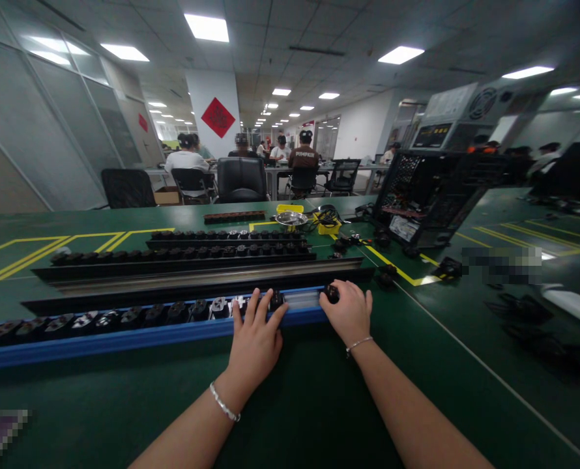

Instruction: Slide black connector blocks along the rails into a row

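Observation:
A long blue rail [124, 339] lies across the green table in front of me, filled with a row of black socket modules [124, 317]. My left hand [255, 335] rests on the rail with fingers spread over the last modules in the row. My right hand [348, 309] is closed at the rail's right end, pinching a small black module [332, 293]. Between my hands the rail shows a bare pale stretch [302, 299].
Behind the blue rail lie black rails [197, 277] with more modules [182, 253]. A metal bowl [291, 218], yellow trays and cables sit farther back. A black open computer case [427, 195] stands at right, loose black parts [519, 306] near it. People sit at far desks.

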The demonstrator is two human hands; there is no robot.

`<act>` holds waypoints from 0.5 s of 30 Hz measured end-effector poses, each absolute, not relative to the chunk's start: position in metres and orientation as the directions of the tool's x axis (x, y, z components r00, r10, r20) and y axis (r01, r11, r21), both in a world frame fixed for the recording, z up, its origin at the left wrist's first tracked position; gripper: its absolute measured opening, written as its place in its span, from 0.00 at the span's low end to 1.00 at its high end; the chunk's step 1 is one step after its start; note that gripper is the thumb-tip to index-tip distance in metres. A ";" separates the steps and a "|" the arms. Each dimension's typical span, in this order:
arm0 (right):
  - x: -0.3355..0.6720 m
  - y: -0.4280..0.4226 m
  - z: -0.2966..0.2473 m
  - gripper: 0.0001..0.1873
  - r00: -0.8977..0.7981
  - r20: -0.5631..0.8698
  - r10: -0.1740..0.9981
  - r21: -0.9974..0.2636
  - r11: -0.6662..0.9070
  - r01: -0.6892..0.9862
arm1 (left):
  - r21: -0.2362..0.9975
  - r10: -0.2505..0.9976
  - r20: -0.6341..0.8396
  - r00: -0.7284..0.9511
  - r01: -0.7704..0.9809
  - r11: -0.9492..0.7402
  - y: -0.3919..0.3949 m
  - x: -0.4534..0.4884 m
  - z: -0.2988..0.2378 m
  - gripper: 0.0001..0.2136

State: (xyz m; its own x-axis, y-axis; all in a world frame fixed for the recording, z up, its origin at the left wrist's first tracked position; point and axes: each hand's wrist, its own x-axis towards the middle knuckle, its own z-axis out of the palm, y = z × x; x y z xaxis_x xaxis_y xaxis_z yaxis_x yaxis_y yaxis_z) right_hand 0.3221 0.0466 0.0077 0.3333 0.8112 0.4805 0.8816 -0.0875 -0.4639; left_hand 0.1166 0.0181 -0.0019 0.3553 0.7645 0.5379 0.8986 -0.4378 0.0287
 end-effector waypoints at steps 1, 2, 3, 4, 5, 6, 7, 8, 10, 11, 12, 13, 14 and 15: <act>0.322 0.047 0.008 0.11 0.336 0.478 0.811 -0.465 -0.091 0.881 | 0.027 0.763 0.540 0.356 0.898 -0.438 0.018 0.117 -0.002 0.23; 0.323 0.047 0.007 0.11 0.338 0.478 0.811 -0.464 -0.094 0.881 | 0.026 0.762 0.541 0.357 0.898 -0.439 0.018 0.117 -0.002 0.23; 0.323 0.047 0.007 0.11 0.340 0.479 0.810 -0.462 -0.097 0.882 | 0.025 0.761 0.541 0.359 0.897 -0.441 0.017 0.117 -0.002 0.23; 0.323 0.046 0.007 0.12 0.342 0.481 0.808 -0.459 -0.100 0.883 | 0.025 0.761 0.540 0.360 0.897 -0.442 0.017 0.116 -0.002 0.23; 0.323 0.046 0.007 0.12 0.347 0.483 0.804 -0.458 -0.106 0.882 | 0.026 0.761 0.539 0.361 0.896 -0.443 0.017 0.116 -0.002 0.23; 0.324 0.046 0.007 0.12 0.355 0.483 0.800 -0.459 -0.114 0.881 | 0.026 0.761 0.538 0.362 0.896 -0.444 0.017 0.116 -0.002 0.23; 0.324 0.046 0.007 0.12 0.365 0.482 0.796 -0.461 -0.124 0.879 | 0.026 0.761 0.539 0.362 0.895 -0.444 0.016 0.116 -0.002 0.23; 0.325 0.046 0.007 0.12 0.374 0.480 0.794 -0.463 -0.133 0.877 | 0.025 0.760 0.540 0.362 0.895 -0.445 0.016 0.115 -0.002 0.23; 0.327 0.047 0.007 0.13 0.385 0.479 0.789 -0.462 -0.146 0.875 | 0.025 0.758 0.543 0.362 0.895 -0.446 0.017 0.115 -0.002 0.23; 0.329 0.047 0.007 0.13 0.383 0.481 0.789 -0.460 -0.144 0.876 | 0.025 0.757 0.544 0.362 0.895 -0.446 0.017 0.116 -0.001 0.23; 0.330 0.048 0.006 0.14 0.377 0.486 0.788 -0.459 -0.137 0.878 | 0.025 0.758 0.542 0.362 0.895 -0.445 0.017 0.116 -0.001 0.23; 0.331 0.048 0.006 0.14 0.368 0.493 0.788 -0.459 -0.123 0.880 | 0.026 0.760 0.540 0.362 0.895 -0.445 0.017 0.116 -0.001 0.23; 0.332 0.049 0.005 0.15 0.358 0.501 0.788 -0.459 -0.108 0.882 | 0.027 0.762 0.537 0.362 0.895 -0.445 0.017 0.116 -0.001 0.23; 0.334 0.050 0.004 0.15 0.349 0.508 0.788 -0.459 -0.095 0.883 | 0.028 0.763 0.534 0.363 0.895 -0.445 0.017 0.116 -0.001 0.23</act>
